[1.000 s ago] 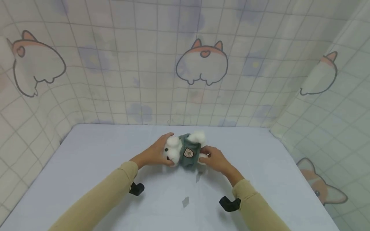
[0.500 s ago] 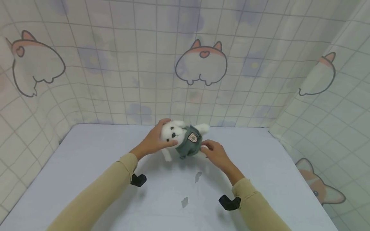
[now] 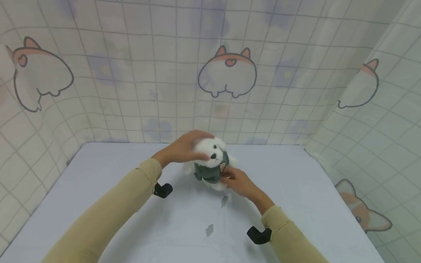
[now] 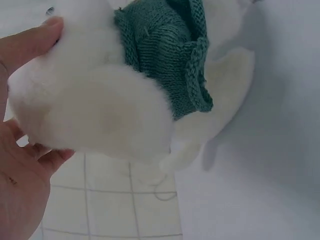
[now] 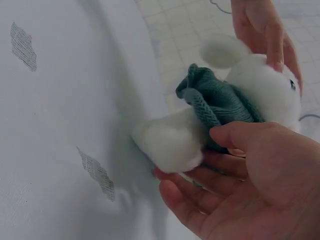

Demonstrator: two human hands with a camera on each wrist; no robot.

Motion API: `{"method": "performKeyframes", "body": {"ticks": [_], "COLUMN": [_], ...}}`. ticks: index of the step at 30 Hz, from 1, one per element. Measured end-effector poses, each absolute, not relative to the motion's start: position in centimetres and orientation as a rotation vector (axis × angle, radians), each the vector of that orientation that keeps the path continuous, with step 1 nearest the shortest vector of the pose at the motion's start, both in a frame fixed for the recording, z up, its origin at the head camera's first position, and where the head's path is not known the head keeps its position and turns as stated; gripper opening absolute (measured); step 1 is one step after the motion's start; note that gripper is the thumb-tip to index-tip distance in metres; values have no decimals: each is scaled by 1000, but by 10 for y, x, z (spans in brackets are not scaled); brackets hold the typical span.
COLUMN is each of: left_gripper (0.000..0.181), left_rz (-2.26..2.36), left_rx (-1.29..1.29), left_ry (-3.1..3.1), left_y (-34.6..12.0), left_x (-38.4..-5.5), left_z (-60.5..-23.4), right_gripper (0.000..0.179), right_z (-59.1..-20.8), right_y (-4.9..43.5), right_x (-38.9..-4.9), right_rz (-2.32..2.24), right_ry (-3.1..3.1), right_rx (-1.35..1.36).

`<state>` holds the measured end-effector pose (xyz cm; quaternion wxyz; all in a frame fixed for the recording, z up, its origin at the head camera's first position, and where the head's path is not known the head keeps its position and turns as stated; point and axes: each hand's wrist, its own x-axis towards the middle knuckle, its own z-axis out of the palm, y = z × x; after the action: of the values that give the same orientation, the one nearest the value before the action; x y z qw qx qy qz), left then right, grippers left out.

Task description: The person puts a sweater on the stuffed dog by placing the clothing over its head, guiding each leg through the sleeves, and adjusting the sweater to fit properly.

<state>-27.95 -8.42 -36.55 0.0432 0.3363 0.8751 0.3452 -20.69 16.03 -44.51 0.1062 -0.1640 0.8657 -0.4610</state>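
Observation:
A white plush dog [image 3: 215, 150] in a green knitted sweater [image 3: 207, 172] stands roughly upright, leaning, near the back of the table. My left hand [image 3: 183, 147] grips its head from the left, thumb across the face beside the nose and fingers behind the head. From the right, my right hand [image 3: 242, 183] holds the lower body, its thumb [image 5: 232, 135] on the sweater and its fingers reaching below. The left wrist view shows a fluffy ear [image 4: 115, 112] and the sweater's ribbed hem. In the right wrist view a white leg [image 5: 172, 142] hangs close over the table.
The white tabletop [image 3: 184, 226] carries two small grey patches, one of them a diamond shape [image 3: 209, 229] toward the front. A white gridded curtain [image 3: 131, 91] printed with corgis rises behind the table's back edge and along both sides.
The dog has gone from lying on its side to roughly upright, its head swung up and right by my left hand. My right hand has shifted from the leg end to the sweater's lower side.

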Motion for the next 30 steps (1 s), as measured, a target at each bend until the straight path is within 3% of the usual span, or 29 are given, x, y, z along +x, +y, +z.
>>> {"method": "performKeyframes", "body": {"ticks": [6, 16, 18, 24, 30], "left_gripper": [67, 91, 94, 95, 90], "left_rz": [1001, 1103, 1116, 1150, 1110], "left_rx": [1145, 993, 946, 916, 916], "left_ry": [2629, 2614, 2615, 2592, 2546], "left_y": [-67, -47, -45, -45, -43], "left_x": [-271, -267, -267, -266, -262], "left_z": [-365, -388, -394, -402, -401], "right_gripper": [22, 17, 29, 95, 108], "right_z": [-441, -429, -423, -413, -402], "right_y": [167, 185, 187, 185, 175], "right_x": [-206, -212, -211, -213, -214], "right_rz": [-1258, -1250, -1238, -1252, -1274], "right_ry": [2645, 2737, 2761, 2790, 2837], "right_rx": [-449, -343, -321, -429, -583]}}
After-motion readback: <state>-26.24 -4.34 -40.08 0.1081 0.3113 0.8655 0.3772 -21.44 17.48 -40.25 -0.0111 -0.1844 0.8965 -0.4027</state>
